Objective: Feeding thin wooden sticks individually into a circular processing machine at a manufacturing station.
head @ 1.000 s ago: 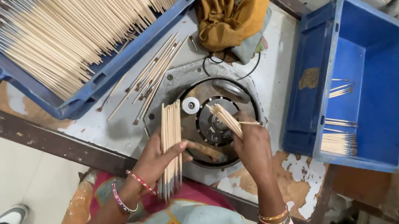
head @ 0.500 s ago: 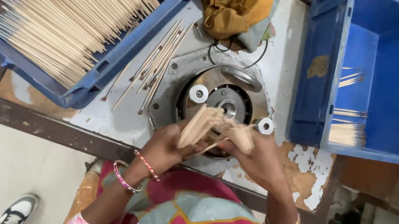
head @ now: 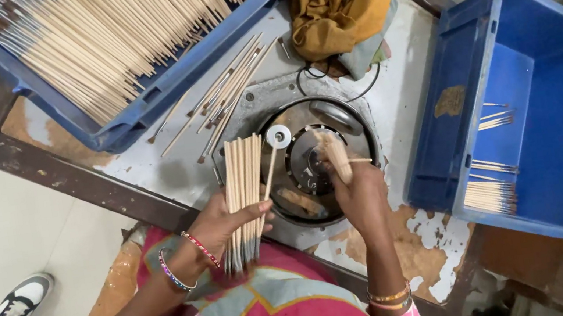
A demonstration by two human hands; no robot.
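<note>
My left hand [head: 224,222] grips a flat bundle of thin wooden sticks [head: 241,186], held lengthwise over the left side of a round metal machine [head: 311,157] set into the table. My right hand [head: 357,191] holds a smaller bunch of sticks [head: 333,154] over the machine's centre. A small white roller on a thin arm [head: 279,136] stands between the two hands.
A large blue crate full of sticks [head: 123,40] sits at the back left, with loose sticks [head: 227,92] lying beside it. A second blue crate [head: 527,106] at right holds a few stick bundles. Mustard cloth [head: 340,0] lies behind the machine. Another person's shoe [head: 17,301] is on the floor at left.
My hands were together over the machine half a second ago; they have now separated, the left carrying the big bundle leftward, the right staying over the centre with a few sticks.
</note>
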